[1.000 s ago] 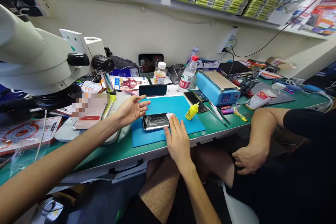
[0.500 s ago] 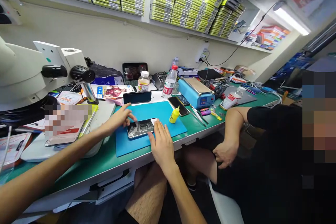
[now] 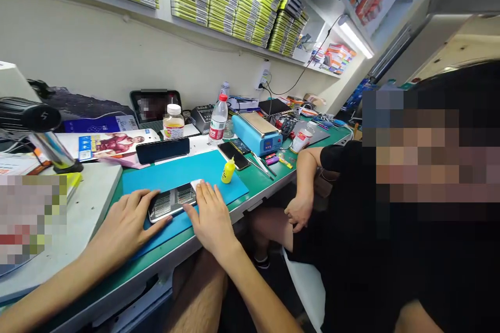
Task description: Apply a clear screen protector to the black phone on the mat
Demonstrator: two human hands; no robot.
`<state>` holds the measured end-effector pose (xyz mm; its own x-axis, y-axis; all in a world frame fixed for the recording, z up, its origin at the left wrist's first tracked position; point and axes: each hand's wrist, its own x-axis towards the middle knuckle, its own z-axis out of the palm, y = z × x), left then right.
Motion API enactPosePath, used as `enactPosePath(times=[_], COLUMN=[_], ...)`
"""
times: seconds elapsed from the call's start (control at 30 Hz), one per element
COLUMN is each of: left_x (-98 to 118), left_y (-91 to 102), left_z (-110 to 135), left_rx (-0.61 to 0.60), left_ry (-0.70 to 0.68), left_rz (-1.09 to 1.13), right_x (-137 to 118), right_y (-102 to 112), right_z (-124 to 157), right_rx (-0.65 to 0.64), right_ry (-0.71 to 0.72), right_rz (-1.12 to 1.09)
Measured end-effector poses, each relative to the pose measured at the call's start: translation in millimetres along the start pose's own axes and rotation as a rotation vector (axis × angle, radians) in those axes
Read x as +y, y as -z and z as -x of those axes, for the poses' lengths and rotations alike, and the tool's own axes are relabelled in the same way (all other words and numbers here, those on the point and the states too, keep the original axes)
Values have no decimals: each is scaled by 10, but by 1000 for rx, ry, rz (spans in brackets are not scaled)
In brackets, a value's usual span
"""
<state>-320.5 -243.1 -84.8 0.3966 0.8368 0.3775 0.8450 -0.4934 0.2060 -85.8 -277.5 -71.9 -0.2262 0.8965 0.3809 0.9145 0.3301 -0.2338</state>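
Note:
A phone (image 3: 172,202) lies screen up on the blue mat (image 3: 156,177), with reflections of light on its glass. My left hand (image 3: 127,218) spans the phone's left end, thumb at the near edge and fingers at the far edge. At the right end, the stretched fingers of my right hand (image 3: 213,216) press on a small white wipe (image 3: 196,183), most of it hidden under them. Its thumb rests by the near edge. A yellow dropper bottle (image 3: 228,170) stands upright on the mat, just past my right fingers.
Behind the mat are a dark phone (image 3: 163,151) propped up, a capped jar (image 3: 173,122), a water bottle (image 3: 218,119) and a blue heating plate (image 3: 258,135). Tweezers (image 3: 261,165) lie right of the mat. A person (image 3: 351,250) in black sits close on my right.
My left hand has come down from above the phone onto its left end. My right hand stays at the right end. The view has swung right, so the bench appears further left.

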Motion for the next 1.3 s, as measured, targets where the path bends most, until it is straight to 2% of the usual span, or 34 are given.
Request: enactPosePath(times=[0.1, 0.17, 0.37, 0.5, 0.63, 0.7, 0.8, 0.9, 0.97, 1.03, 1.2, 1.3], left_x=[-17, -33, -78, -62, -3, 13, 13, 17, 27, 37, 52, 70], left_y=[-111, -157, -167, -148, -86, -47, 5, 43, 60, 75, 123, 157], left_z=[78, 105, 94, 71, 71, 72, 61, 44, 35, 29, 24, 18], left_rx=[48, 47, 0, -4, 97, 100, 41, 32, 33, 31, 21, 23], left_ry=[24, 37, 56, 116, 111, 76, 66, 86, 93, 98, 116, 154], left_rz=[-2, 25, 142, 254, 90, 21, 71, 150, 192, 220, 236, 248], right_x=[-5, -13, -10, -83, -188, -198, -182, -203, -243, -288, -320, -268], right_y=[16, -5, -50, -52, -32, -2, 21, -12, -44, -61, -27, -38], right_z=[205, 232, -104, -60, 171, 184, -14, -294, -373, -311, 58, -4], right_rx=[41, 61, 42, 54, 84, 73, 30, -25, -25, 0, 50, 55], right_ry=[6, 6, -10, 24, 37, 41, 46, 67, 80, 105, 179, 151], right_rz=[-3, 0, -19, -21, 9, 16, 2, -17, -14, -5, 27, 35])
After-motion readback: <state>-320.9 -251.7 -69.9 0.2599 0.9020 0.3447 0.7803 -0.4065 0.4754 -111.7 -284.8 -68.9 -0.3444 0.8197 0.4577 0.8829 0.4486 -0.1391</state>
